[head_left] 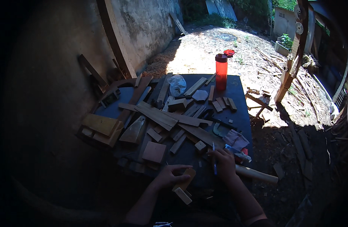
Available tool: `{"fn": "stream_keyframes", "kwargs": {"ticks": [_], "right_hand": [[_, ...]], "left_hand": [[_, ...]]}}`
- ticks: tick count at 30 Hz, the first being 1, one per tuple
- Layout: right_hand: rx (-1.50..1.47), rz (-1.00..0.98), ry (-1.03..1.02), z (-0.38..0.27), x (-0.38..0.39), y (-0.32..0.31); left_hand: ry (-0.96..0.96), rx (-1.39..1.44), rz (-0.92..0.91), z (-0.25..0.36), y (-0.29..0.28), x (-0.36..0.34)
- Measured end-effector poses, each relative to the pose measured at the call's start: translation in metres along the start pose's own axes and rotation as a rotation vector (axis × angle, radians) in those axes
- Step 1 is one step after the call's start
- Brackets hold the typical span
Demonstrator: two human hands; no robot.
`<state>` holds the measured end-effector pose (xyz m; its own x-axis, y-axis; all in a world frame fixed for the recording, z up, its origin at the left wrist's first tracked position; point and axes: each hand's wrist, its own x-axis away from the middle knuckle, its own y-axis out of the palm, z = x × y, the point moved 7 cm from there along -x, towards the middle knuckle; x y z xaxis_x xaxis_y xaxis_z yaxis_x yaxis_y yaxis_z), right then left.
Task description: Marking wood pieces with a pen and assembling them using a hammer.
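Note:
Near the front edge of the dark table, my left hand (169, 176) grips a small wooden piece (184, 182) between thumb and fingers. A short pale wooden block (182, 196) sits at its lower end; whether the two are joined I cannot tell. My right hand (224, 163) is closed around a slim blue-and-white pen (214, 169), held upright over the table's front right part. Between the hands and a little farther off lies a small wooden cube (200, 146). A square pinkish wooden block (154, 152) rests beyond my left hand.
Wood strips and offcuts (159, 115) cover the table (234, 98). A red bottle (221, 73) with its lid flipped up stands at the far right, a clear plastic bag (177, 85) at the back. Cloth (235, 140) and a round wooden rod (257, 174) lie by my right hand.

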<state>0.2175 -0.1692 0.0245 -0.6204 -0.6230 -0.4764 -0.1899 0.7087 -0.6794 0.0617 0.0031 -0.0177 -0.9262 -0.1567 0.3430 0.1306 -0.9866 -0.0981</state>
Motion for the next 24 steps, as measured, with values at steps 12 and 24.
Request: {"fn": "stream_keyframes", "kwargs": {"ticks": [12, 24], "right_hand": [[-0.029, -0.055, 0.007, -0.004, -0.001, 0.003], [-0.024, 0.031, 0.0, -0.005, -0.002, 0.001]], "left_hand": [[-0.074, -0.033, 0.032, 0.0, -0.001, 0.008], [0.04, -0.085, 0.006, 0.006, -0.002, -0.001]]}}
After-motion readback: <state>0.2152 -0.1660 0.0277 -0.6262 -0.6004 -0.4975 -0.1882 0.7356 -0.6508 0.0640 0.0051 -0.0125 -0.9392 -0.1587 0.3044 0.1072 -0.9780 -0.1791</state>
